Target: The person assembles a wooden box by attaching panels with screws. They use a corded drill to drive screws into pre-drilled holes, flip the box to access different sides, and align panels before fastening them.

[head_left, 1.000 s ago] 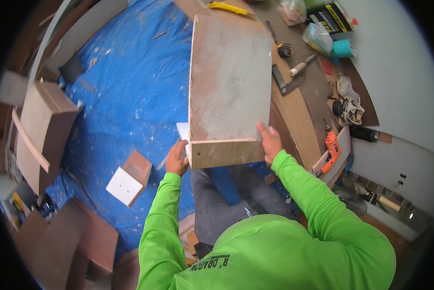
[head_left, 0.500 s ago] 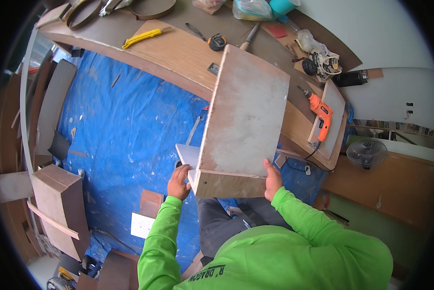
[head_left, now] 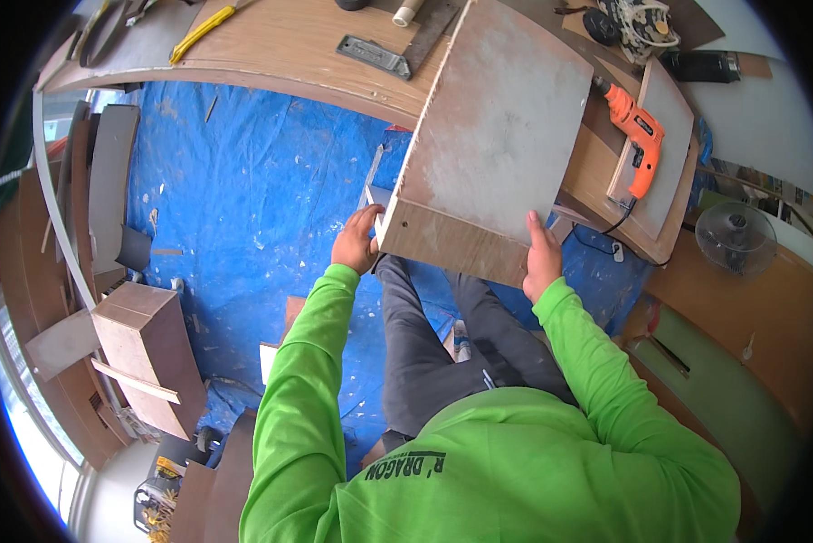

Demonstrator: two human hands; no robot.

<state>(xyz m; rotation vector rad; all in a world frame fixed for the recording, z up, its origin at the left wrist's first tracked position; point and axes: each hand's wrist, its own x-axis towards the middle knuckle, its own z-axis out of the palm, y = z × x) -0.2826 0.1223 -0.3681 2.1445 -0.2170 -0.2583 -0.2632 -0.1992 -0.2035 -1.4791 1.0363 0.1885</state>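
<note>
a: where's the wooden box (head_left: 506, 127)?
b: overlapping the near edge of the workbench (head_left: 271, 80). left hand (head_left: 356, 242) half curled round a corner; right hand (head_left: 543, 258) gripping, thumb on top, other fingers hidden. support both sides evenly.
a: room?
b: drill (head_left: 640, 136) crowds the workbench's right end; blue sheet (head_left: 252, 199) spreads before it.

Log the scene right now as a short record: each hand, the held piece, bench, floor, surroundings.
Left hand: holding the wooden piece at its near left corner
Right hand: holding its near right corner, thumb uppermost
Held piece: broad panel smeared grey; small dark hole in the near end, toward the left
Bench: yellow cutter, metal square, orange drill
Floor: blue sheet
Right side: fan
</note>
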